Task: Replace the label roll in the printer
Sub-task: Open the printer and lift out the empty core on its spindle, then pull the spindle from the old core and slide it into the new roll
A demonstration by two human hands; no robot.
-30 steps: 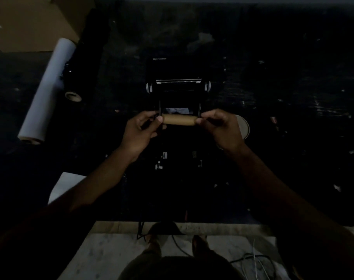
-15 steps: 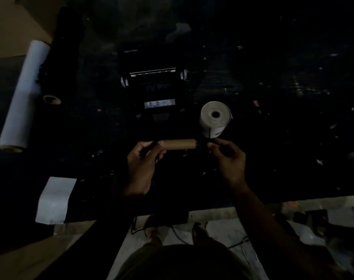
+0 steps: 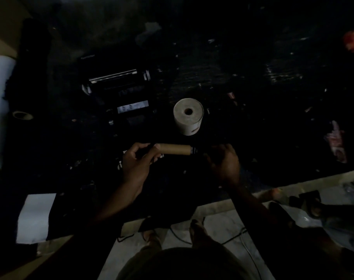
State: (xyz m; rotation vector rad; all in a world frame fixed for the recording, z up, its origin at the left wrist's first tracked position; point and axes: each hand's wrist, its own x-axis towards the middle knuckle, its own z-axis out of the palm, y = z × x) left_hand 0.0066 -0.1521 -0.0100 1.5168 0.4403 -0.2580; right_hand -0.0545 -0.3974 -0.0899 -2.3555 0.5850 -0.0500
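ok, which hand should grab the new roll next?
Right hand: it looks free and sits just below the roll standing on the table. The left hand is busy gripping the empty core.

In dim light the left hand (image 3: 134, 164) grips a brown cardboard core (image 3: 175, 149) level above the dark table (image 3: 253, 77); the right hand (image 3: 224, 160) hovers just off its far end. A white label roll (image 3: 188, 116) stands beside the open printer (image 3: 119, 91).
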